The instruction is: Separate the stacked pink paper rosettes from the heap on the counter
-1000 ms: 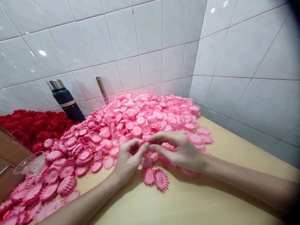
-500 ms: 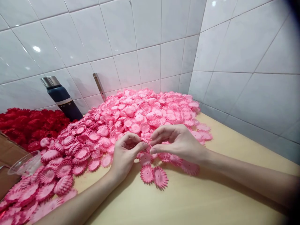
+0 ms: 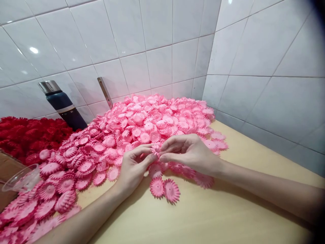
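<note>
Between my two hands is a small pink scalloped petal disc (image 3: 155, 149), seen nearly edge-on. My left hand (image 3: 134, 164) pinches it between thumb and fingers. On its other side the fingertips of my right hand (image 3: 186, 152) are closed at the disc's edge, palm partly turned toward me. Just below, two loose pink discs (image 3: 164, 190) with small dark centre holes lie side by side on the table (image 3: 198, 217). Behind my hands rises a large heap of similar pink petal discs (image 3: 147, 118), spreading toward the lower left.
A pile of red petal pieces (image 3: 30, 137) lies at the left. A dark blue bottle (image 3: 66, 106) with a metal cap leans there near a metal strip (image 3: 104, 91). A clear plastic cup (image 3: 25, 179) and cardboard box (image 3: 8, 166) stand at the left edge. White tiled walls (image 3: 157, 64) enclose the back and right.
The pink disc between my fingertips now shows, turned up into sight. My fingers have shifted slightly around it. The whole view has moved a little, so things sit further left.
</note>
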### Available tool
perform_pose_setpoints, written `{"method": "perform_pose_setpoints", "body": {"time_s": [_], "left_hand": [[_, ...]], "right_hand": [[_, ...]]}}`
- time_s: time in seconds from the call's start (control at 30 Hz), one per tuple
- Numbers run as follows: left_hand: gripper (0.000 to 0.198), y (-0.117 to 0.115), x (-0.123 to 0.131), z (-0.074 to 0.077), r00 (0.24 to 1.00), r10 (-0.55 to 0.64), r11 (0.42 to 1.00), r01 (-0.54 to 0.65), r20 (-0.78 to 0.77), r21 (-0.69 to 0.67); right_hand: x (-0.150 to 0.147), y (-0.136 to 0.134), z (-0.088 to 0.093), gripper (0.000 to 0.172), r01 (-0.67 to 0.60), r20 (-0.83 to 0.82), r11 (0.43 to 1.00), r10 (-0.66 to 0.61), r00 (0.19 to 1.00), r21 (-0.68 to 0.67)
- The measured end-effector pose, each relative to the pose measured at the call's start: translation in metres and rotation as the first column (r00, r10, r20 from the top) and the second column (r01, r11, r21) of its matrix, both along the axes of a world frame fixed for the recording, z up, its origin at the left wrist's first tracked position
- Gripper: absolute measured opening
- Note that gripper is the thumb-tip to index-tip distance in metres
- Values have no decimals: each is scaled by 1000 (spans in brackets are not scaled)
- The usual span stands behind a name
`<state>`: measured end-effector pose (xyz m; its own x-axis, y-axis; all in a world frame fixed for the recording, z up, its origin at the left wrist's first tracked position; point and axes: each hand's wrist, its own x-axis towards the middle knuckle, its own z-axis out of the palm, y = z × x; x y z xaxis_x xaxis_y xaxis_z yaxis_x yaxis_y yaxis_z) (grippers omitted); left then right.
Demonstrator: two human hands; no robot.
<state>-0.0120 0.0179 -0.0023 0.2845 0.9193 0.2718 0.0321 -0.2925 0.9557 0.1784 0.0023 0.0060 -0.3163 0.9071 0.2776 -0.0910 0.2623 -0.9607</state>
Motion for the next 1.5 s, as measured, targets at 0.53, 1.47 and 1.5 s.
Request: {"method": "perform_pose_setpoints", "body": {"time_s": [0.53,1.47,1.5], "left_hand": [[5,1,1,3,997,35,997,-30,-68,66],[2,-2,2,4,996,23,991,-11,-87,134],[1,-2,2,4,996,21,991,-10,-88,130]], "right_hand": [[-1,0,4,23,27,47,999,-26,999,-23],[1,0,3,20,30,107,997,-37,994,72],[1,0,4,19,28,109,997,-36,993,74]]}}
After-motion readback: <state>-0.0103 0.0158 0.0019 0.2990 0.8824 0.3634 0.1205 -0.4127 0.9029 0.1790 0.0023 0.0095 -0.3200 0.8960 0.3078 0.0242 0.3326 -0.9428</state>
